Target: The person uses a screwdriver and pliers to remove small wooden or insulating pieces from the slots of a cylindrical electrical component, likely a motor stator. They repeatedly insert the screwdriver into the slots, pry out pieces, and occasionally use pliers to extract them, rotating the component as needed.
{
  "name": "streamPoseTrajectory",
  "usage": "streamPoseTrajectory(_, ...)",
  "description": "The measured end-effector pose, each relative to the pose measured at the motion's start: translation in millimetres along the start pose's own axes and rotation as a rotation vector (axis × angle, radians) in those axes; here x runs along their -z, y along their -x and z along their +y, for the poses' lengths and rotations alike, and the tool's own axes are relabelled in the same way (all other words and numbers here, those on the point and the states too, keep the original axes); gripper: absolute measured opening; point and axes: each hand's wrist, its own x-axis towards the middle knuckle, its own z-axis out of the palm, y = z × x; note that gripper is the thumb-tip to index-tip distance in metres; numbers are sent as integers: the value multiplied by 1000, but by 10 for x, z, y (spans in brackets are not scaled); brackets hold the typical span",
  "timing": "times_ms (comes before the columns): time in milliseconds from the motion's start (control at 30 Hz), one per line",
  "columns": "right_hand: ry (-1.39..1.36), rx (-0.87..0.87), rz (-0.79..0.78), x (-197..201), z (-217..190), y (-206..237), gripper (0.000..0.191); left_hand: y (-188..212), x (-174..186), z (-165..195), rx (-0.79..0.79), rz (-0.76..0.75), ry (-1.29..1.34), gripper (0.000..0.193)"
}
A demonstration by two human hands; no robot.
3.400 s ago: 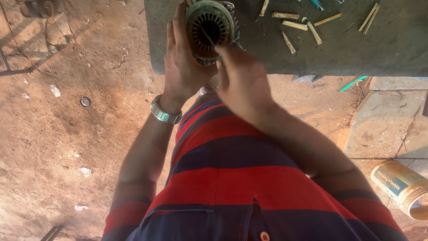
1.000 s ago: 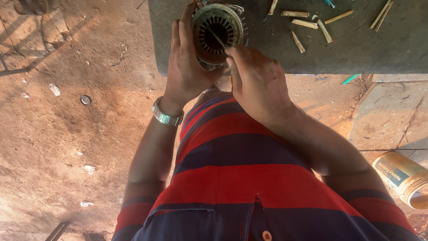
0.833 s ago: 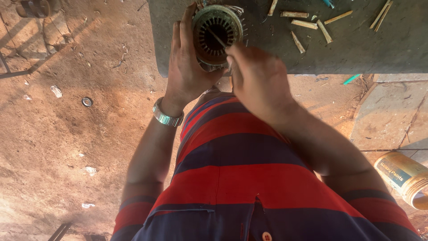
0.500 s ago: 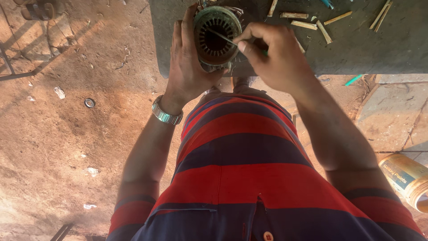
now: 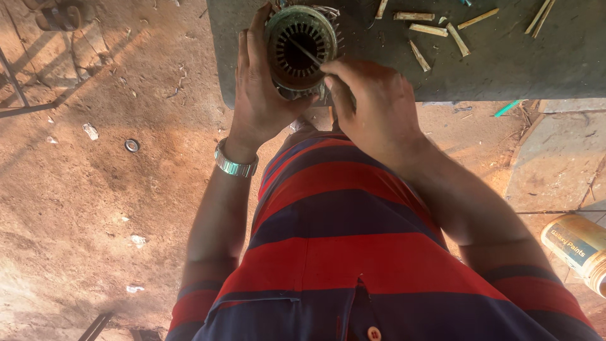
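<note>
**Stator core at the bench edge, thin stick across its bore**

Stator core [image 5: 301,47], round and slotted, sits on the near edge of the grey bench [image 5: 505,69], its open bore facing up toward me.

Head view: my left hand [image 5: 262,95] wraps the core's left side, fingers curled up along the outer wall and thumb tucked under, holding it firm. My right hand [image 5: 372,104] is just right of the core and touching its rim, fingertips pressed together in a pinch on a thin stick [image 5: 306,52]. The stick's long axis runs from my pinch up and to the left, across the bore toward the slots on the far side. So the core lies up-left of my right hand, and the right hand is the one working it while the left only steadies. A metal watch [image 5: 235,165] circles my left wrist. Short wooden slivers [image 5: 429,28] lie scattered on the bench beyond, well apart from the core. A paint can [image 5: 577,249] lies on its side on the ground to my right.
</note>
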Motion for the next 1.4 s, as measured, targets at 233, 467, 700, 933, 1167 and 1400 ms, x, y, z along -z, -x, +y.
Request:
streamPoseTrajectory(233, -31, -36, 18, -76, -31, 25, 9, 7, 29, 24, 14, -12, 13, 117)
streamPoseTrajectory(467, 0, -13, 7, -102, 1, 52, 12, 8, 0, -24, 19, -12, 21, 122)
streamPoseTrajectory(700, 75, 4, 16, -116, -7, 15, 14, -12, -7, -7, 18, -14, 0, 124)
streamPoseTrajectory(933, 70, 30, 26, -106, 1, -19, 10, -16, -21, -11, 42, -29, 20, 125)
streamPoseTrajectory(1167, 139, 11, -120, 45, -71, -203, 7, -22, -49, -43, 46, -34, -36, 127)
streamPoseTrajectory(1400, -149, 90, -207, 239, 391, -342, 6, -13, -36, -48, -58, -18, -118, 124)
